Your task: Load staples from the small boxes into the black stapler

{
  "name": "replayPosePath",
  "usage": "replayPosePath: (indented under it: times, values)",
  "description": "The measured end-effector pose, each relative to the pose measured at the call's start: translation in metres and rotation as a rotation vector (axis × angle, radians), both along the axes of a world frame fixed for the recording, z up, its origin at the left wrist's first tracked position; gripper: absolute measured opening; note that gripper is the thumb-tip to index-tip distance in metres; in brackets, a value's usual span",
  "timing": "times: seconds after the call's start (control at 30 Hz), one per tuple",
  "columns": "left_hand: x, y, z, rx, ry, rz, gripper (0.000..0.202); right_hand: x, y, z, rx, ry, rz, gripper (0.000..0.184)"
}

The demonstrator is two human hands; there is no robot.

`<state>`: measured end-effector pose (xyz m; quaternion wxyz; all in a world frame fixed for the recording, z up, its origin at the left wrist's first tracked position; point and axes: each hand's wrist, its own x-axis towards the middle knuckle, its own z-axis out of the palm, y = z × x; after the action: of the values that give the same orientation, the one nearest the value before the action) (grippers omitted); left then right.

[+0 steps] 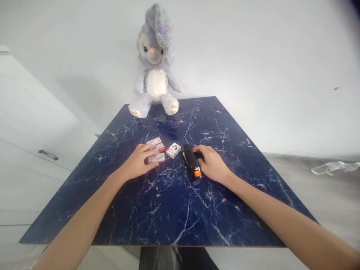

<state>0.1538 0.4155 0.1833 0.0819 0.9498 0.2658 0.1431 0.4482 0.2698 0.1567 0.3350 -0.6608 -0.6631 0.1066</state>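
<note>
My left hand point(139, 161) lies on the dark blue marble table point(174, 210), its fingers resting over small red and white staple boxes point(156, 150). One more small white box point(173, 150) sits just right of them. A black stapler point(191, 162) with an orange end lies beside that box. My right hand point(212, 163) rests against the stapler's right side, fingers curved along it, touching it without lifting it.
A grey plush rabbit point(155, 63) sits at the table's far edge against the white wall. White cabinets with a dark handle point(48, 154) stand to the left. Crumpled clear plastic point(333, 167) lies on the floor at right.
</note>
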Motion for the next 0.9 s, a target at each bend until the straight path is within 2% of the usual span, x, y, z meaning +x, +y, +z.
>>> replayPosePath:
  times: [0.1, 0.27, 0.37, 0.43, 0.53, 0.67, 0.9]
  values:
    - [0.008, -0.009, -0.007, 0.059, -0.045, 0.007, 0.033, -0.001, -0.001, -0.001, 0.034, -0.036, 0.053, 0.041]
    - [0.025, -0.033, 0.002, 0.065, -0.115, -0.017, 0.031, 0.006, 0.002, -0.005, 0.054, 0.022, 0.068, 0.047]
    - [0.024, -0.026, 0.000, 0.112, -0.210, 0.148, 0.033, 0.008, 0.004, -0.006, 0.048, 0.016, 0.075, 0.046]
    - [0.020, -0.017, -0.005, 0.140, -0.203, 0.242, 0.034, 0.008, 0.003, -0.005, 0.037, -0.007, 0.075, 0.046]
    - [0.016, -0.007, -0.012, 0.128, -0.107, 0.230, 0.036, 0.006, 0.002, -0.003, 0.033, -0.052, 0.091, 0.045]
    - [0.017, -0.011, -0.013, 0.035, -0.075, 0.187, 0.043, 0.005, 0.001, -0.001, 0.066, -0.127, 0.164, 0.045]
    - [0.026, -0.025, -0.006, -0.003, -0.224, 0.222, 0.049, 0.009, 0.001, 0.000, 0.087, -0.206, 0.215, 0.042]
